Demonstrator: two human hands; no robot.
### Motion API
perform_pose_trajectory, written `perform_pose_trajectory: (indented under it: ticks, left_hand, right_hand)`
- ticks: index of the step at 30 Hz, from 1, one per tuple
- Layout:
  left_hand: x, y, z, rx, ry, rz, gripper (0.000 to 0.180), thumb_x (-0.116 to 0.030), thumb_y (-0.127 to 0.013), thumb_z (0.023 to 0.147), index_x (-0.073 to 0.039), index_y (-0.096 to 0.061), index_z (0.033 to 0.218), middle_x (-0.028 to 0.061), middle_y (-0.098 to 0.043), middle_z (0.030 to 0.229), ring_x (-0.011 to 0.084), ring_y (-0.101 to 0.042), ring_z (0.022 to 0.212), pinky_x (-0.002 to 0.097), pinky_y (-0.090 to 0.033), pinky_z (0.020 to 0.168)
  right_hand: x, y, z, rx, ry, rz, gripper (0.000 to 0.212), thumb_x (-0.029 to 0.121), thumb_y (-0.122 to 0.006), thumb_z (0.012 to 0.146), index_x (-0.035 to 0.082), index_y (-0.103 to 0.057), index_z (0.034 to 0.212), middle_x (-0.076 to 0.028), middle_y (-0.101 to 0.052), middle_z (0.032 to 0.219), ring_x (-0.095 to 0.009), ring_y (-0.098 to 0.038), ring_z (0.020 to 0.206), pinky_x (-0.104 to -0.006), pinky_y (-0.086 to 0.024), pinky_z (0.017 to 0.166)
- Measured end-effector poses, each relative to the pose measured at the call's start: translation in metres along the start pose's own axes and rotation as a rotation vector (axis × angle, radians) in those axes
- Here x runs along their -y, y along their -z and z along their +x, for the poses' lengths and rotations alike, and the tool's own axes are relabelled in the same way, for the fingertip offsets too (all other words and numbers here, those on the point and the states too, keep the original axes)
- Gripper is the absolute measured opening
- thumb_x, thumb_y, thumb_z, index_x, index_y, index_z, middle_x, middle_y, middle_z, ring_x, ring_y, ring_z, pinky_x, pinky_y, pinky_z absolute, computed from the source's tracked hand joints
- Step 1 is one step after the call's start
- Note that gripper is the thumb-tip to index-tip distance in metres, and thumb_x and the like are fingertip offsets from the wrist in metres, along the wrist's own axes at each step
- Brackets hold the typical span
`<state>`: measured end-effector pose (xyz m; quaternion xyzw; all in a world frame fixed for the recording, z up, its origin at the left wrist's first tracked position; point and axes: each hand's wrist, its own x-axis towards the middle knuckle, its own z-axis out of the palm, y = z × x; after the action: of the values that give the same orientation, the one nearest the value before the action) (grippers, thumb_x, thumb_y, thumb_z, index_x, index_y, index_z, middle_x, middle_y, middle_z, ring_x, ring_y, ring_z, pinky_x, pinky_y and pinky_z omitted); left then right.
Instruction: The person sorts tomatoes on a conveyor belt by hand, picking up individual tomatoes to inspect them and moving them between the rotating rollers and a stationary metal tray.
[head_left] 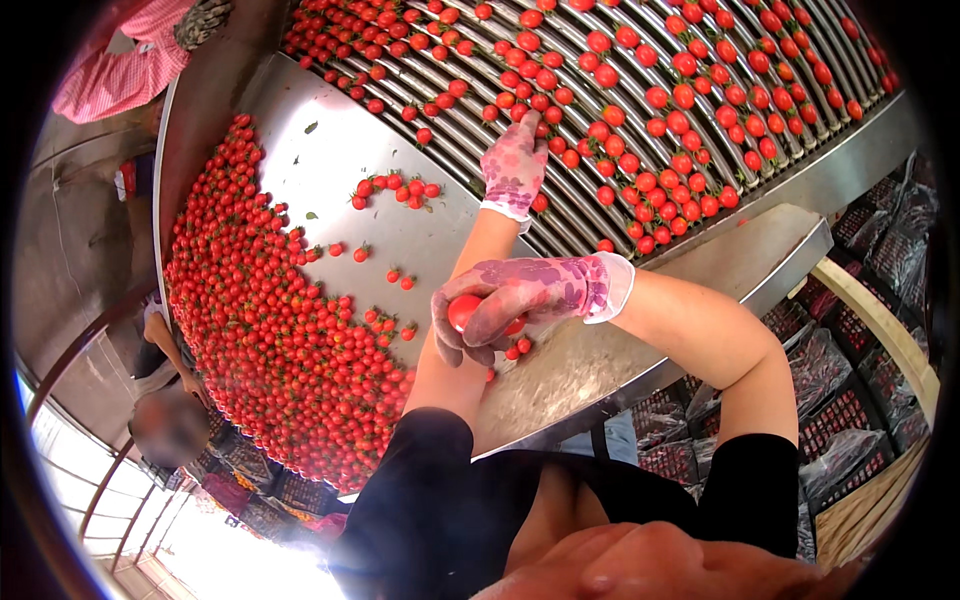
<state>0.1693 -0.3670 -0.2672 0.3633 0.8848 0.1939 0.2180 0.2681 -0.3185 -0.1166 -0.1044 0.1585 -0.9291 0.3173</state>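
steel sheet worktop (330, 150) curves away under a thick drift of small red cherry tomatoes (260, 330), and beside it a bed of shiny metal rollers (600, 30) carries more of them. her left hand (514, 168), in a pink patterned glove, lies flat with spread fingers on the rollers, while the right hand (500, 305), gloved alike, is closed round a larger red tomato (463, 310) just above the sheet. it looks light, smooth and easily bruised, best cupped round its sides.

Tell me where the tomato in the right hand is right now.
In the head view, near centre: the tomato sits gripped in the gloved right hand, above the steel table.
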Motion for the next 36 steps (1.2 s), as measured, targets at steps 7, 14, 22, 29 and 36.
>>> perform_pose_trajectory:
  ticks: [7, 14, 22, 29, 36]
  left_hand:
    - [-0.008, 0.043, -0.006, -0.204, 0.563, -1.151, 0.041, -0.028, -0.066, 0.089, 0.002, -0.059, 0.117, 0.0036, -0.061, 0.080, 0.0076, -0.055, 0.066, 0.0206, -0.040, 0.055]
    - [-0.049, 0.107, -0.074, -0.636, 0.052, -1.360, 0.034, -0.011, -0.059, 0.086, -0.002, -0.058, 0.118, 0.0144, -0.048, 0.139, 0.0256, -0.048, 0.127, 0.0413, -0.038, 0.108]
    - [-0.101, 0.113, -0.077, -0.498, -0.103, -0.050, 0.069, -0.027, -0.069, 0.078, -0.006, -0.046, 0.139, 0.0242, -0.037, 0.143, 0.0462, -0.033, 0.134, 0.0607, -0.023, 0.111]
    - [-0.093, 0.134, -0.076, -0.488, -0.078, 0.055, 0.067, -0.039, -0.067, 0.077, -0.009, -0.053, 0.135, 0.0198, -0.043, 0.143, 0.0453, -0.036, 0.133, 0.0637, -0.021, 0.111]
    - [-0.034, 0.172, -0.004, -0.596, 0.127, -0.841, 0.036, -0.020, -0.053, 0.098, 0.003, -0.059, 0.125, 0.0148, -0.063, 0.124, 0.0236, -0.060, 0.115, 0.0356, -0.042, 0.105]
  right_hand:
    - [-0.002, 0.008, -0.003, -0.336, 0.356, 0.260, 0.039, 0.028, -0.065, 0.085, -0.001, -0.058, 0.109, -0.015, -0.061, 0.111, -0.020, -0.065, 0.086, -0.0296, -0.049, 0.077]
    - [0.014, 0.020, 0.003, -0.656, 0.785, 0.243, 0.061, 0.038, -0.054, 0.094, -0.004, -0.045, 0.138, -0.016, -0.051, 0.138, -0.025, -0.049, 0.130, -0.0360, -0.039, 0.109]
    - [0.007, 0.017, -0.006, -0.633, 0.681, 0.479, 0.075, 0.063, -0.045, 0.093, 0.005, -0.045, 0.141, -0.012, -0.050, 0.140, -0.026, -0.049, 0.128, -0.0391, -0.036, 0.110]
    - [0.008, 0.021, -0.004, -0.524, 0.714, 0.479, 0.077, 0.063, -0.045, 0.093, 0.011, -0.035, 0.148, -0.014, -0.039, 0.150, -0.032, -0.041, 0.136, -0.0440, -0.031, 0.115]
    - [0.013, 0.029, -0.003, -0.432, 0.727, 0.584, 0.074, 0.058, -0.058, 0.089, 0.015, -0.039, 0.146, -0.013, -0.038, 0.152, -0.040, -0.041, 0.135, -0.0583, -0.034, 0.111]
